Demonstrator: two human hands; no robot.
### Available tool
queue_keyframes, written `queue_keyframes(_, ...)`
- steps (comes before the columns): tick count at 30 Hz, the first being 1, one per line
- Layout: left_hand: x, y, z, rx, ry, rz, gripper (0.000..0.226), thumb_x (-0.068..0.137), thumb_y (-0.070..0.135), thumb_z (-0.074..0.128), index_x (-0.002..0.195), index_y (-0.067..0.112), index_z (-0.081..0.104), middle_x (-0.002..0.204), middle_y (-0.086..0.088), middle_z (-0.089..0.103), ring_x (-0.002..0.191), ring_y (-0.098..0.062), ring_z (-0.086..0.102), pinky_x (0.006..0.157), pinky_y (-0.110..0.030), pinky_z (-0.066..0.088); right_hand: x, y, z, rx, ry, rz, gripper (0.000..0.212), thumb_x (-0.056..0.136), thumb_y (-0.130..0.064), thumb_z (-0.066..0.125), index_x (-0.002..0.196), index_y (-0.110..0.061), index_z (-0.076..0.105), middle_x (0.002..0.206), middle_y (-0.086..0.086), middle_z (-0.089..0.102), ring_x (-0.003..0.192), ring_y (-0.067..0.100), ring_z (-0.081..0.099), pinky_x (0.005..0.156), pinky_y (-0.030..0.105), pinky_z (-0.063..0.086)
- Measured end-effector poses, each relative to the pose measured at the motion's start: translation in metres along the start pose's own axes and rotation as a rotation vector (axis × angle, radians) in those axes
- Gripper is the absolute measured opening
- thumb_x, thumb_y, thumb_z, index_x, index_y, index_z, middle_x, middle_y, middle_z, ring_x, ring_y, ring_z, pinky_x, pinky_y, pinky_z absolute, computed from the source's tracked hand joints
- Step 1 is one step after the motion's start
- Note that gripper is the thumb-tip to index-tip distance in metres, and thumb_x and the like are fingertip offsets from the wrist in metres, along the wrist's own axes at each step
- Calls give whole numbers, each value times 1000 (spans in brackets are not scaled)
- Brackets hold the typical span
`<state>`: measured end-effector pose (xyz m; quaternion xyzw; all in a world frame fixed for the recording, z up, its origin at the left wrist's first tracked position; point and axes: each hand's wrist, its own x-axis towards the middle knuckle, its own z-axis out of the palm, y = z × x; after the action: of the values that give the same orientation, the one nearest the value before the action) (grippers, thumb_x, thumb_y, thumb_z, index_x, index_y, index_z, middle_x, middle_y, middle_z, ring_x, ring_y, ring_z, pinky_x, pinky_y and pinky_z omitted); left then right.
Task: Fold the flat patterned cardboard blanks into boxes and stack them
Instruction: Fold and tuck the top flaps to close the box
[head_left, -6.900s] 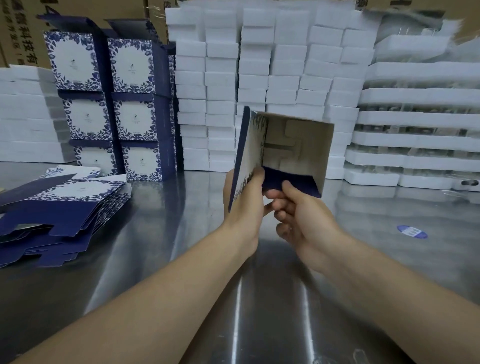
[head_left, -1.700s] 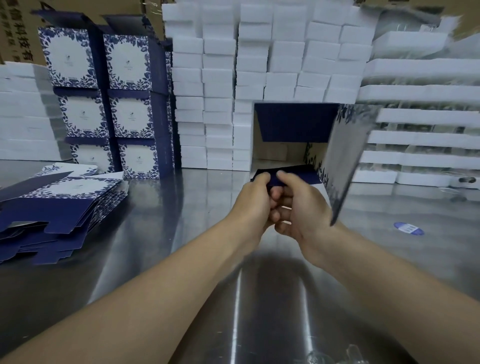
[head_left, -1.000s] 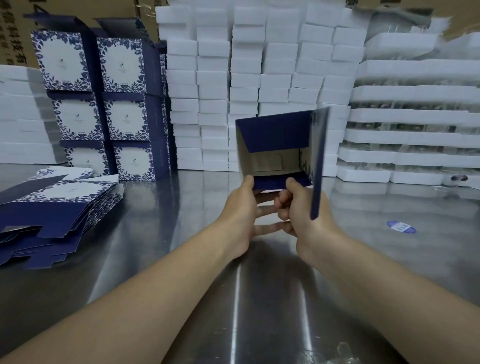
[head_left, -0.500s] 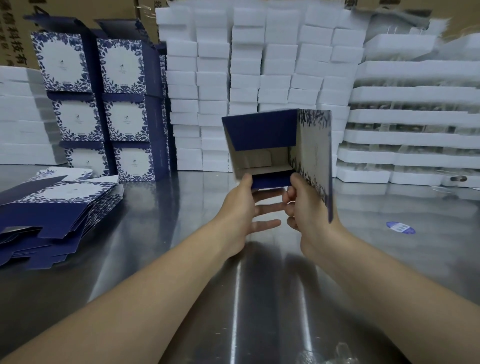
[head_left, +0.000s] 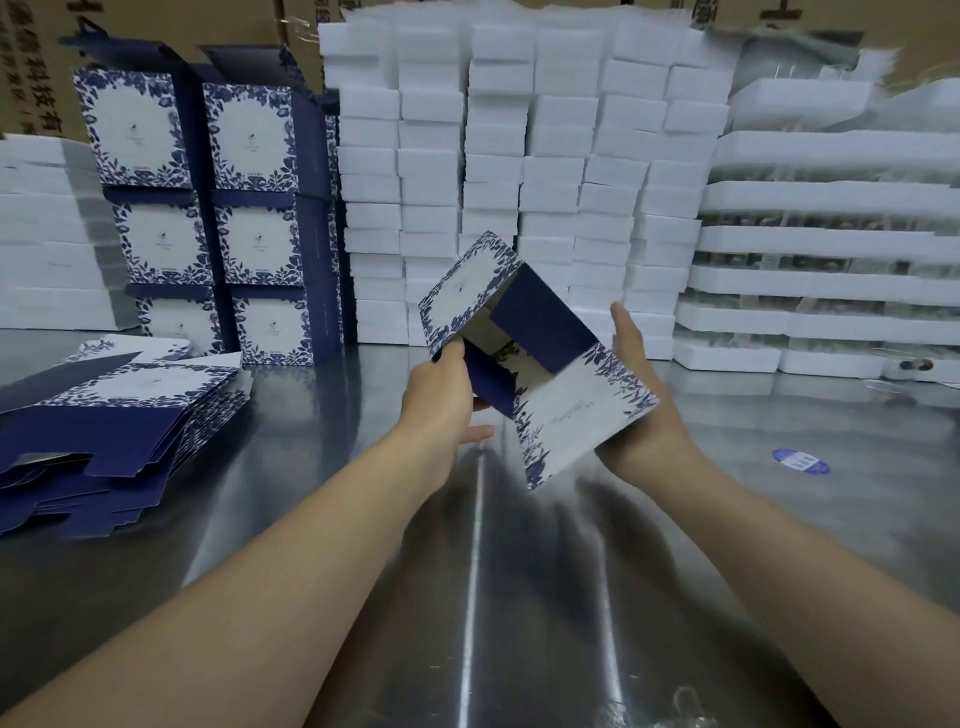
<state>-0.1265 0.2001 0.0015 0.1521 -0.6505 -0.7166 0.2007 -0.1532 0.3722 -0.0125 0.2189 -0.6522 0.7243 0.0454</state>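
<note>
Box (head_left: 566, 415), tilted and open-ended, hangs above the table (head_left: 467, 571) at 12 o'clock. The left hand (head_left: 436, 400) pinches its 9 o'clock edge. The right hand (head_left: 649, 441) cradles it from 4 o'clock, fingers straight. Tuck the flaps squarely before stacking it at 10 o'clock.

tilted half-folded box (head_left: 566, 421) above steel table (head_left: 467, 597), l hand (head_left: 441, 400) pinching flap, r hand (head_left: 644, 431) flat against side

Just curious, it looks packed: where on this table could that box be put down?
Bare steel table lies between the forearms, below the box, and rightwards around the blue sticker before the foam trays. Crowded: flat blanks on the left, finished boxes and foam blocks along the back.
</note>
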Motion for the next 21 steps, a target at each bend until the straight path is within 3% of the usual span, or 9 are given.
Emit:
queue_keyframes(3, 1, 4, 0, -12, -22, 10, 28, 108, 51, 47, 105, 28, 62, 110, 2, 72, 99, -17, 70, 68, -33, 65, 9, 5, -1, -511, 24, -329, 78, 91, -66, 50, 162, -41, 28, 164, -3, 41, 148, 19, 44, 119, 42, 42)
queue_keyframes(6, -2, 8, 0, -50, -96, -24, 26, 106, 56, 52, 104, 32, 62, 94, 8, 72, 93, -16, 68, 83, -39, 63, 15, 8, -1, -678, 87, -504, 86, 96, -29, 75, 157, -61, 24, 150, -13, 50, 131, 11, 56, 105, 32, 46)
queue_keyframes(8, -3, 9, -2, -91, -117, -24, 30, 104, 61, 51, 108, 36, 67, 95, 9, 78, 96, -15, 71, 85, -43, 64, 15, 7, -2, -677, 97, -478, 74, 96, -23, 78, 149, -60, 41, 138, -16, 54, 122, 6, 58, 102, 29, 47)
queue_keyframes(10, -5, 9, -3, -97, -113, 52, 40, 106, 62, 42, 121, 38, 70, 113, 10, 78, 96, -10, 73, 77, -37, 62, 15, 3, -3, -695, 135, -412, 43, 96, -30, 76, 133, -46, 61, 128, -14, 56, 114, 5, 59, 97, 31, 50)
queue_keyframes(12, -5, 9, -3, -42, -101, 148, 54, 106, 69, 31, 135, 40, 67, 114, 15, 76, 87, -1, 73, 74, -30, 55, 13, -1, -1, -658, 158, -332, 24, 98, -42, 70, 121, -38, 66, 119, -13, 56, 105, 4, 59, 90, 30, 48)
queue_keyframes(14, -6, 7, -1, 55, -73, 232, 66, 101, 79, 24, 140, 43, 64, 112, 16, 77, 97, 1, 73, 89, -34, 52, 11, -3, 1, -609, 190, -314, 21, 102, -51, 62, 115, -35, 67, 113, -13, 57, 98, 2, 59, 86, 29, 45)
queue_keyframes(16, -10, 3, 2, 174, -9, 326, 77, 93, 87, 20, 128, 39, 70, 116, 14, 76, 113, -13, 69, 105, -44, 48, 9, -8, 2, -584, 243, -333, 22, 106, -52, 52, 98, -35, 65, 106, -9, 58, 87, -2, 57, 80, 27, 41)
queue_keyframes(19, -11, -1, 2, 218, 130, 447, 63, 90, 89, 28, 79, 38, 63, 81, 16, 64, 84, -8, 60, 84, -39, 46, 8, -12, 3, -551, 315, -326, 41, 110, -49, 45, 74, -32, 52, 94, -4, 55, 78, -2, 53, 74, 24, 37)
queue_keyframes(21, -11, 0, 1, 238, 163, 492, 56, 90, 88, 35, 67, 39, 51, 73, 15, 52, 72, -7, 49, 72, -37, 37, 8, -14, 5, -535, 323, -332, 44, 111, -47, 43, 72, -30, 53, 93, -2, 57, 79, -5, 52, 72, 17, 36)
